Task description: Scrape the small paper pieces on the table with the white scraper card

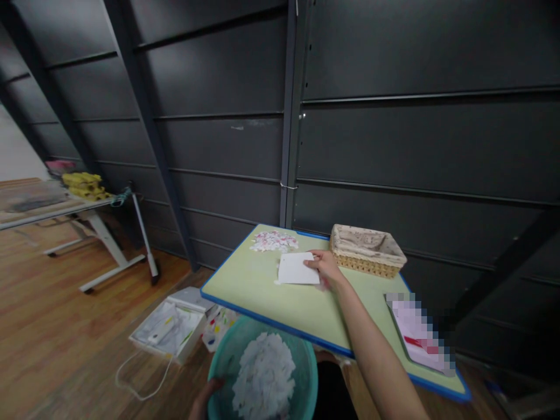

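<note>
My right hand reaches over the pale green table and grips the right edge of a white card, thumb on top. A few small scraps peek out around the card. Just behind it lies a flat pile of small white and pinkish paper pieces. My left hand is at the lower edge of the view, closed on the rim of a teal basin. Crumpled white paper bits fill much of the basin, which is below the table's front edge.
A cloth-lined wicker basket stands at the table's back right. A pixelated pink item with a red mark lies at the right. On the floor are an open white box and a cord. Another table stands left; a dark panelled wall rises behind.
</note>
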`<action>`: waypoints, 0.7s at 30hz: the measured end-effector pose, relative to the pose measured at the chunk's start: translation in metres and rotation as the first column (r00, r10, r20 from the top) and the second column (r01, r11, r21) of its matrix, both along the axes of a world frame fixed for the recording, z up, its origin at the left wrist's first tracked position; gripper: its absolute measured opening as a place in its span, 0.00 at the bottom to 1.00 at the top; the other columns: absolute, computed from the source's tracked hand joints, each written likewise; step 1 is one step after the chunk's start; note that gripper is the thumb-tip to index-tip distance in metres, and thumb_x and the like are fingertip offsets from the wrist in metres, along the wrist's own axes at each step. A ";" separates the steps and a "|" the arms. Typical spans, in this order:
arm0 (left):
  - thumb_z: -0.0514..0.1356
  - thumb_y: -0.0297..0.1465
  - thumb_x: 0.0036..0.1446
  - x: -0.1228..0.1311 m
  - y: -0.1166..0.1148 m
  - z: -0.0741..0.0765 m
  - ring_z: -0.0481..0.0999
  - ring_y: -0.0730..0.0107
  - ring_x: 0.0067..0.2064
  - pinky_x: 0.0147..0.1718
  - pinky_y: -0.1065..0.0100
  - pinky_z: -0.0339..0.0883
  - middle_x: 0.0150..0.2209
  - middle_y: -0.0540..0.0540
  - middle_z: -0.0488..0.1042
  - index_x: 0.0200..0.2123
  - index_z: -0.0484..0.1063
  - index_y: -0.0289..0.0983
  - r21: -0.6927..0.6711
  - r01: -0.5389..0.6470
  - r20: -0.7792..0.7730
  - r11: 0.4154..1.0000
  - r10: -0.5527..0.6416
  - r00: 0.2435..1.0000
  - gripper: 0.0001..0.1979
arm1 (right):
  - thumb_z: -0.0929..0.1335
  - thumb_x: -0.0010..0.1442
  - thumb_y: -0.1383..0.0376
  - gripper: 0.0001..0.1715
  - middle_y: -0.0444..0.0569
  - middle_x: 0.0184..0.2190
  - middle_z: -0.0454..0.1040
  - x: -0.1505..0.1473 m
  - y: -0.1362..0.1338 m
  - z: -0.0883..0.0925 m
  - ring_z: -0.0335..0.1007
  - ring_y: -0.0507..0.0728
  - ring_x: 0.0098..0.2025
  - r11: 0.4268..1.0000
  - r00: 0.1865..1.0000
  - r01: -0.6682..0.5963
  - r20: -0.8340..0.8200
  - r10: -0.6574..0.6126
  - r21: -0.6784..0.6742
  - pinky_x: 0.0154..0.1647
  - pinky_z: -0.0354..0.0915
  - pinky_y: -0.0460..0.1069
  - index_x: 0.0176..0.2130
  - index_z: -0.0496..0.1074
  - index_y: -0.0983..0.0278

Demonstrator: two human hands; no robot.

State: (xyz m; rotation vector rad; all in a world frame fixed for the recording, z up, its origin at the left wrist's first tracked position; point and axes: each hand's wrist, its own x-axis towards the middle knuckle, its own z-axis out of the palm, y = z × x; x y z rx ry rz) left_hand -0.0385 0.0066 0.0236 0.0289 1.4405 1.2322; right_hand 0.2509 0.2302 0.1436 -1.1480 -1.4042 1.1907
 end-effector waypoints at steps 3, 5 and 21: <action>0.57 0.27 0.51 -0.005 -0.003 -0.006 0.79 0.48 0.41 0.35 0.57 0.74 0.22 0.45 0.79 0.59 0.60 0.27 -0.043 -0.004 0.187 0.999 0.012 0.982 0.31 | 0.73 0.35 0.63 0.22 0.49 0.24 0.75 -0.002 -0.001 0.002 0.68 0.54 0.23 1.000 0.996 -0.015 -0.091 0.013 -0.018 0.22 0.59 0.46 0.32 0.74 0.70; 0.61 0.28 0.48 -0.007 -0.007 -0.002 0.79 0.49 0.41 0.35 0.58 0.74 0.26 0.45 0.81 0.59 0.60 0.30 0.049 0.009 0.230 0.999 -0.020 0.973 0.33 | 0.73 0.34 0.63 0.22 0.49 0.25 0.76 -0.003 0.000 0.002 0.69 0.54 0.24 1.000 0.988 -0.019 -0.153 0.015 -0.024 0.24 0.60 0.46 0.33 0.74 0.70; 0.63 0.26 0.48 -0.006 -0.016 0.033 0.80 0.53 0.38 0.39 0.58 0.73 0.27 0.43 0.81 0.44 0.72 0.29 0.161 0.090 0.075 0.983 -0.103 0.992 0.17 | 0.74 0.31 0.70 0.18 0.46 0.23 0.76 -0.003 0.009 -0.004 0.69 0.54 0.22 0.992 0.976 -0.091 -0.206 0.070 -0.092 0.21 0.60 0.46 0.29 0.76 0.68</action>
